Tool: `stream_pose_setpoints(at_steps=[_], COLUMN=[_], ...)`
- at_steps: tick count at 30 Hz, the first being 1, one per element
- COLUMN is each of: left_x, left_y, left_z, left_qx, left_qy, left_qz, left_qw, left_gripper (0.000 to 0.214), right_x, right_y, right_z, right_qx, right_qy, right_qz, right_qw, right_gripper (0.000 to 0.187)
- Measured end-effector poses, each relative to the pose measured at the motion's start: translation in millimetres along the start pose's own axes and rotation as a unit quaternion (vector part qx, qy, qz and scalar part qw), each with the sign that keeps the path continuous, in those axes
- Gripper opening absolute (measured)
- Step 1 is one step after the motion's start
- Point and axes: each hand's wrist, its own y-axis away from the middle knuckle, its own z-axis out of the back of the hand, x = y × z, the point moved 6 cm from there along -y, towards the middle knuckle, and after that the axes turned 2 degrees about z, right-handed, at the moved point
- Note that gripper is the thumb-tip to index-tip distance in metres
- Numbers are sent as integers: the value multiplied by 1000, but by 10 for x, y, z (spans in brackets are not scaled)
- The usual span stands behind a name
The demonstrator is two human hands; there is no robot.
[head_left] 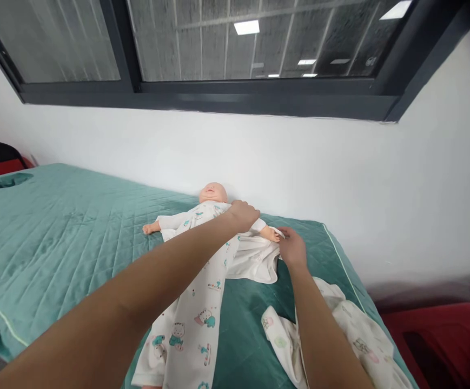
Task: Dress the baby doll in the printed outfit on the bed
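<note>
A baby doll [213, 192] lies on its back on the bed, arms spread, its head by the wall. It wears a white romper [208, 319] printed with cartoon animals, its front partly spread out to one side. My left hand [244, 216] is closed around the sleeve at the doll's upper arm; the fingertips are partly hidden. Beside the doll's small hand [270, 234], my right hand [293, 248] pinches the white sleeve edge between thumb and fingers. My left forearm crosses over the doll's body and hides part of it.
A second printed baby garment [364, 337] lies crumpled at the right, under my right forearm. The green quilted bed cover [76, 216] has a face hole at far left. White wall [299, 162] and dark window frame [218, 100] stand behind; a red chair [445, 335] is at right.
</note>
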Motion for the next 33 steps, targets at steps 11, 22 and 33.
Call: stream_pose_setpoints(at_steps=[11, 22, 33], left_x=[-97, 1022, 1235], left_y=[31, 1407, 1479], left_z=[-201, -543, -1062], left_qx=[-22, -289, -224], left_qy=[70, 499, 702], left_qz=[27, 179, 183], left_qw=[997, 797, 651], left_gripper=[41, 35, 41], right_x=[-37, 203, 1176], right_y=[-40, 49, 918], right_z=[110, 45, -840], right_qx=[-24, -73, 94], right_qy=[-211, -63, 89], right_qz=[-66, -29, 202], right_qw=[975, 995, 971], right_gripper=[29, 17, 27])
